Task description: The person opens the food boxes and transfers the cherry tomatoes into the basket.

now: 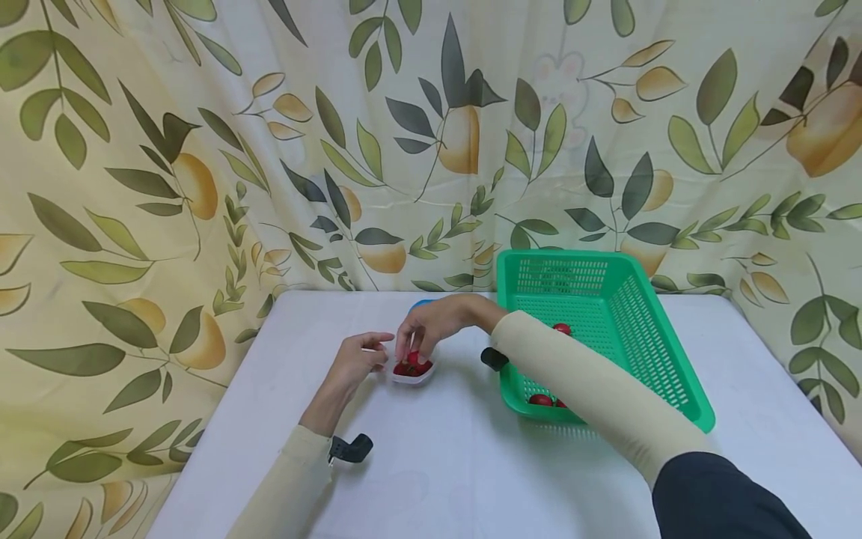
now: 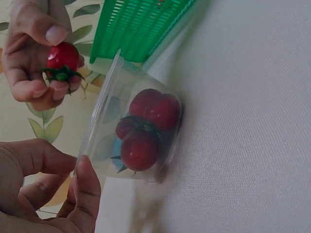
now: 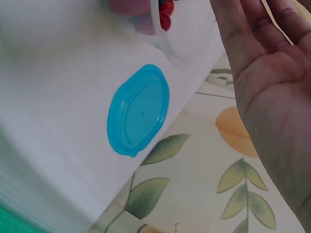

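A small clear plastic container [image 2: 102,150] sits on the white table with several cherry tomatoes [image 2: 140,151] inside, some with green stem tops. My left hand [image 1: 355,363] pinches the container's rim between thumb and forefinger, as the left wrist view shows. Over the container, my right hand [image 1: 438,320] holds one red cherry tomato [image 2: 63,57] in its fingertips, green calyx outward. In the right wrist view the palm shows, but that tomato is out of sight. Part of the container is hidden behind the right hand in the head view.
A green perforated basket [image 1: 663,329] stands to the right, holding a few tomatoes [image 1: 540,400]; the right forearm passes over it. A blue lid [image 3: 138,111] lies on the table behind the container. A leaf-patterned curtain [image 1: 431,187] hangs along the table's back edge.
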Demonstrator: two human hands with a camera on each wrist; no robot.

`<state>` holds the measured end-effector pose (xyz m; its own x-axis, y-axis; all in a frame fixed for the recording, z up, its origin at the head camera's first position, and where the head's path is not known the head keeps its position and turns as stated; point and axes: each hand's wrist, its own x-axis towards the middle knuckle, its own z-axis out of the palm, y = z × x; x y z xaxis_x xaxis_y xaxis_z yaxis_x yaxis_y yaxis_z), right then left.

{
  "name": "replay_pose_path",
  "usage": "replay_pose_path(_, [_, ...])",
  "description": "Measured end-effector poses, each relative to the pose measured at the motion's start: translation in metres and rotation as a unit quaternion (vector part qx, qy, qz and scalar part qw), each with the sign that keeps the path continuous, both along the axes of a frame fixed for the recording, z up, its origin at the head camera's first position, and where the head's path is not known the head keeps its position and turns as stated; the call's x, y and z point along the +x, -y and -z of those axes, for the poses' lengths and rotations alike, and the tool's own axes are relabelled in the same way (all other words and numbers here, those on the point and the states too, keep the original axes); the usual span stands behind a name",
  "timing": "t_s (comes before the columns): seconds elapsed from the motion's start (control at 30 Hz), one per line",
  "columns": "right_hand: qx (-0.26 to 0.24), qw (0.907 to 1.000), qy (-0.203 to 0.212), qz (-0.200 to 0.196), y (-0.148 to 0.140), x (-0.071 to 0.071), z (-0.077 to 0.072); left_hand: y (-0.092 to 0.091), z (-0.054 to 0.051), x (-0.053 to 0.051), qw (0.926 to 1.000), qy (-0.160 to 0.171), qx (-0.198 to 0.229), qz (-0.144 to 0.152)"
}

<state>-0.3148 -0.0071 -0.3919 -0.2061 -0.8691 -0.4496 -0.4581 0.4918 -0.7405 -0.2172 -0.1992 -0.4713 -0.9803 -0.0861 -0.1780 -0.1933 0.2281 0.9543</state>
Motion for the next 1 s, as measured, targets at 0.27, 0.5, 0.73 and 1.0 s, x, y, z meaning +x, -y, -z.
replay_pose_path(0.27, [-0.020, 0.9997, 0.007, -0.013, -0.009, -0.001, -0.010, 0.000, 0.002, 0.000, 0.9999, -0.011, 0.010, 0.001])
replay_pose_path(0.5, [-0.038, 0.9990, -0.021, -0.015, -0.021, 0.003, -0.021, 0.001, 0.004, -0.001, 0.9998, -0.014, 0.013, 0.004])
replay_pose_path(0.73, [-0.051, 0.9985, -0.020, -0.001, -0.034, 0.005, -0.032, 0.002, 0.005, -0.001, 0.9999, -0.010, 0.011, 0.005])
replay_pose_path(1.0, [-0.060, 0.9981, -0.004, 0.005, -0.044, 0.006, -0.040, 0.002, 0.004, -0.002, 1.0000, -0.002, 0.007, 0.004])
